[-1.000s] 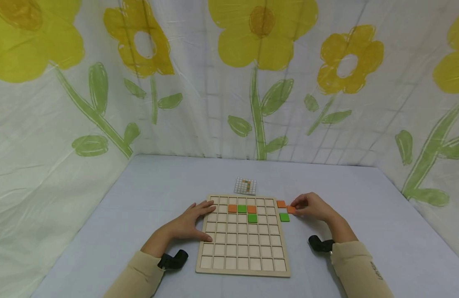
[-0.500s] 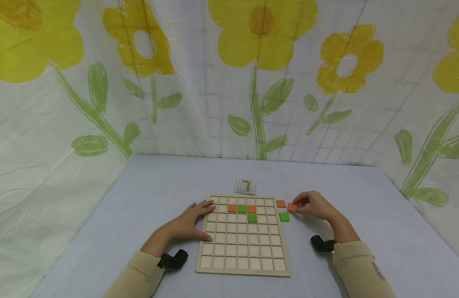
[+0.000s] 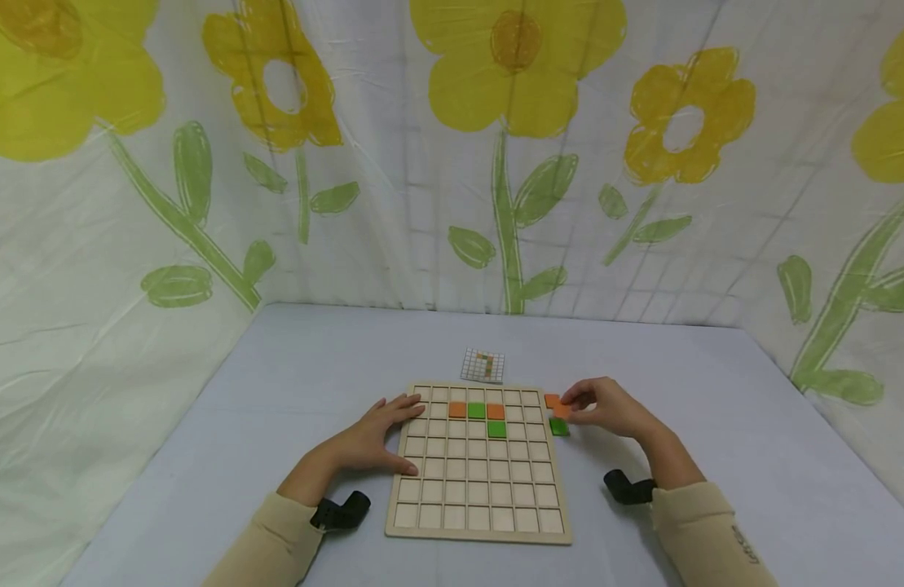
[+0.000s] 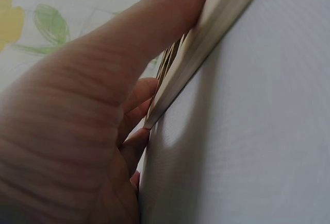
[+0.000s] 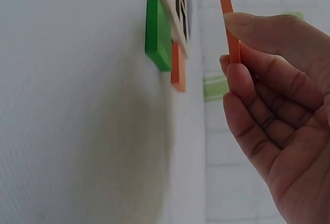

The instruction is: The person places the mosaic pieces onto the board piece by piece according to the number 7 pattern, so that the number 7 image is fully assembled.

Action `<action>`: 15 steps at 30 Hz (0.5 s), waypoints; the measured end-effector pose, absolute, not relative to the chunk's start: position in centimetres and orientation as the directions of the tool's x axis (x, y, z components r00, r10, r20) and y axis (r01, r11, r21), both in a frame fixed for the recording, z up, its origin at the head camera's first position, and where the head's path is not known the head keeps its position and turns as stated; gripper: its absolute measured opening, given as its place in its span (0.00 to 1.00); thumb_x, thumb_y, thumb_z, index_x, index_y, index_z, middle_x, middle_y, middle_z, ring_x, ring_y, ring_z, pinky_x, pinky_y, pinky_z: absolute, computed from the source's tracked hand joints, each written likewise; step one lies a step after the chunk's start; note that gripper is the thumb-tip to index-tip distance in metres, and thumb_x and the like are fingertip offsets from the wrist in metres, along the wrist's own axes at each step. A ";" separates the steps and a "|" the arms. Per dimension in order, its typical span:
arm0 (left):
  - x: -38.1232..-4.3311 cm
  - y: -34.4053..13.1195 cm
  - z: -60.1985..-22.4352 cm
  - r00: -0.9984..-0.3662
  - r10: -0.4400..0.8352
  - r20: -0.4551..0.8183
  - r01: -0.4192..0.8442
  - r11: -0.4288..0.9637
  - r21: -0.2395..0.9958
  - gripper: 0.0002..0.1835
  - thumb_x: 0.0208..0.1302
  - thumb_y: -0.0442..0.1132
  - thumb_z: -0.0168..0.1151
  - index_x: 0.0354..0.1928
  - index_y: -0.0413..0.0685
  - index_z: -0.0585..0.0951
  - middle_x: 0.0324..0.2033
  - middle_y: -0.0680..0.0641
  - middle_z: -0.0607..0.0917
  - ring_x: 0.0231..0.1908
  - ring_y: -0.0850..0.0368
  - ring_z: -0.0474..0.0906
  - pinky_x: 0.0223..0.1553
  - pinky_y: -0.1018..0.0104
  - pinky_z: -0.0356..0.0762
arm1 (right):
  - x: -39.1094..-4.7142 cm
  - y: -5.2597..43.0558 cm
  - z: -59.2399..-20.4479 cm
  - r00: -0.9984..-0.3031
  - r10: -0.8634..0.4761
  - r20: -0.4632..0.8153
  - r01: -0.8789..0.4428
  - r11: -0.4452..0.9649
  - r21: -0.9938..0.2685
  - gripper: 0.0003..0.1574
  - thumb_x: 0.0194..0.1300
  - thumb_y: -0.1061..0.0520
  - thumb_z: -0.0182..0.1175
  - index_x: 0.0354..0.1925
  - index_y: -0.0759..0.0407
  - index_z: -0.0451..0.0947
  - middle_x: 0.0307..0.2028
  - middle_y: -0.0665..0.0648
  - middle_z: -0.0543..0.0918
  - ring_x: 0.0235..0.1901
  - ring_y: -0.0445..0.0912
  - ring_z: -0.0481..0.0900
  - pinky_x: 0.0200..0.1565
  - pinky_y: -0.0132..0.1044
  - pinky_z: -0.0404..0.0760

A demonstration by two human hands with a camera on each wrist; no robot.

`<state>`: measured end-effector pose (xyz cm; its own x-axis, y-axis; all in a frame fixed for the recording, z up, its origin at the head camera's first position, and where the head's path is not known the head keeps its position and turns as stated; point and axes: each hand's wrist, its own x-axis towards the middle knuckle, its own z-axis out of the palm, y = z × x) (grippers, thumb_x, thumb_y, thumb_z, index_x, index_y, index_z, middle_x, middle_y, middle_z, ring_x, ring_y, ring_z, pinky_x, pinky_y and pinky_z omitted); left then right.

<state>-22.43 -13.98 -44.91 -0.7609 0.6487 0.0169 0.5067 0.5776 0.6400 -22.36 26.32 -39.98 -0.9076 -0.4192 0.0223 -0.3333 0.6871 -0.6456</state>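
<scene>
My right hand (image 3: 606,406) pinches an orange square tile (image 5: 231,31) between thumb and fingers, lifted off the table in the right wrist view. Below it lie a green tile (image 5: 158,34) and another orange tile (image 5: 178,67), both beside the right edge of a wooden grid board (image 3: 488,536). My left hand (image 3: 371,436) rests on the board's left edge, fingers spread, thumb (image 4: 170,15) on the frame. In the board's second row sit an orange, a green and an orange tile (image 3: 496,411), with a green tile (image 3: 497,429) under the last one.
Behind the board lies a small card (image 3: 484,366) printed with a grid and a coloured pattern. The white table (image 3: 334,342) ends at a curtain (image 3: 393,204) with yellow flowers. Each wrist wears a black camera mount (image 3: 341,512).
My right hand has picked its orange tile up from the table and carried it left, over the loose tiles by the board. The left hand has stayed in place.
</scene>
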 end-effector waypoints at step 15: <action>-22.4 -14.0 -44.8 -0.754 0.656 0.021 0.517 0.574 0.635 0.51 0.44 0.57 0.73 0.68 0.43 0.62 0.71 0.45 0.55 0.72 0.43 0.44 0.72 0.43 0.35 | -21.3 23.5 -39.9 -0.883 -0.468 0.046 -0.383 0.658 -0.648 0.14 0.53 0.61 0.68 0.39 0.63 0.80 0.37 0.56 0.83 0.34 0.40 0.78 0.36 0.33 0.81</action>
<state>-22.36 -13.99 -44.80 -0.7544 0.6561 0.0214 0.5169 0.5736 0.6355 -21.32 23.54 -39.93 -0.8826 -0.4678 0.0461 -0.3829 0.6584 -0.6480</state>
